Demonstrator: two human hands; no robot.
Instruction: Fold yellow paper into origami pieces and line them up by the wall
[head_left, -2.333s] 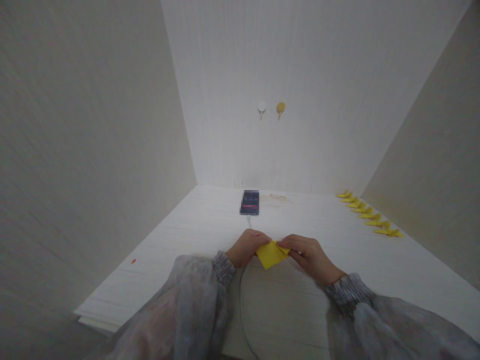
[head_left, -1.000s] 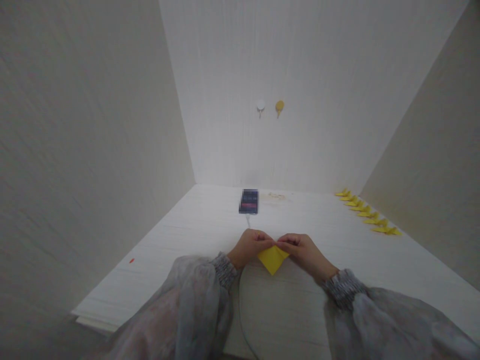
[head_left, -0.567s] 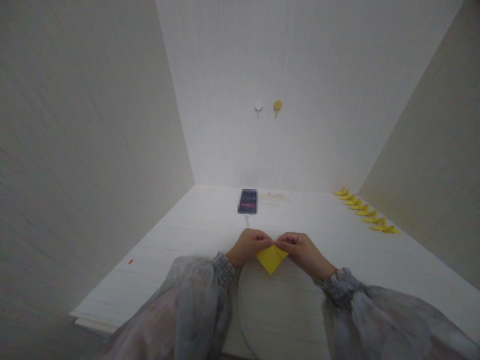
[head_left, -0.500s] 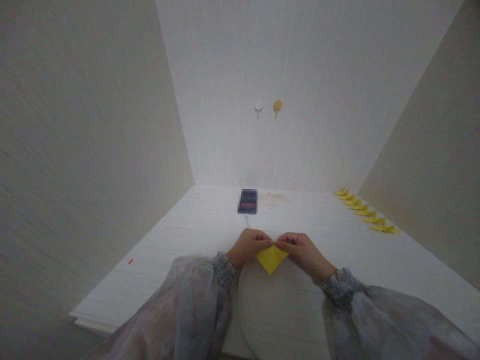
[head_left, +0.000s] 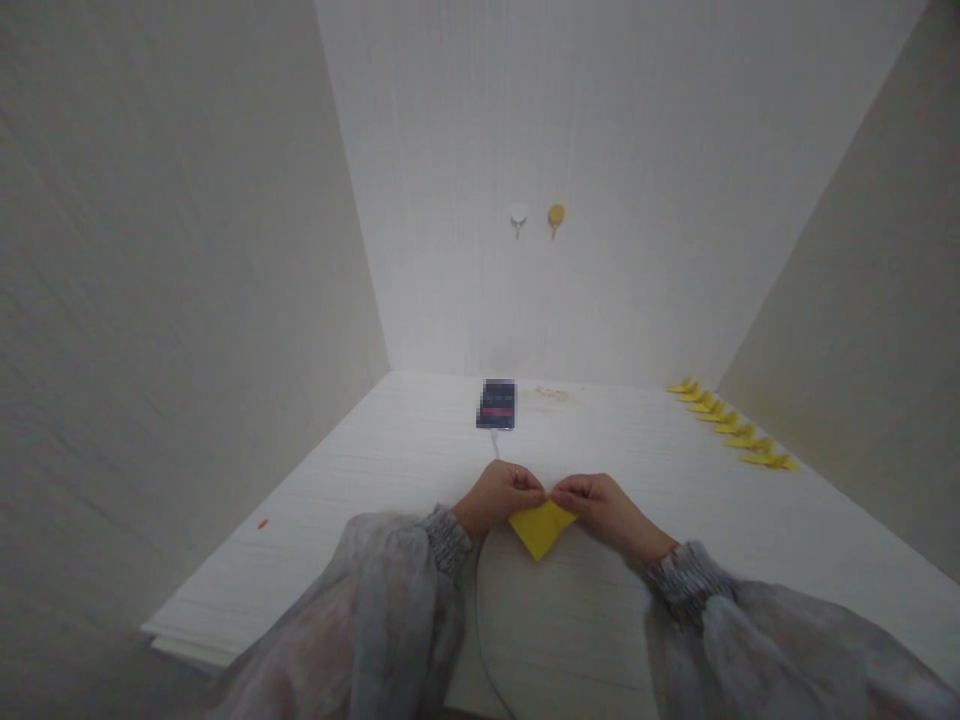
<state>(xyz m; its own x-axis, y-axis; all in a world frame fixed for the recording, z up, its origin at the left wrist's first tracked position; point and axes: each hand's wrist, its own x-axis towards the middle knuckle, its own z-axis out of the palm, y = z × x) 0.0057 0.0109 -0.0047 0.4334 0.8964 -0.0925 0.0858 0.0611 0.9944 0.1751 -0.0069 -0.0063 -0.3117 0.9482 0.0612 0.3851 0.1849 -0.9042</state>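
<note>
A folded piece of yellow paper [head_left: 538,530] hangs between my hands above the white table [head_left: 405,440], one corner pointing down toward me. My left hand [head_left: 501,494] pinches its upper edge from the left, with a ring visible on a finger. From the right, my right hand [head_left: 604,508] pinches the same edge close beside the left fingertips. The fingertips hide the top of the paper. Along the table's right side stands a row of several yellow folded paper figures [head_left: 739,441], apart from both hands.
A phone [head_left: 497,404] with a blurred screen lies at the back of the table, its cable [head_left: 480,625] running toward me. A small red piece [head_left: 262,524] lies at the left. A white hook [head_left: 518,214] and a yellow hook [head_left: 556,215] are on the back wall.
Both hands have come down slightly toward me with the paper. The paper's folded flap at the right now looks flatter, and its lower corner sits a little lower.
</note>
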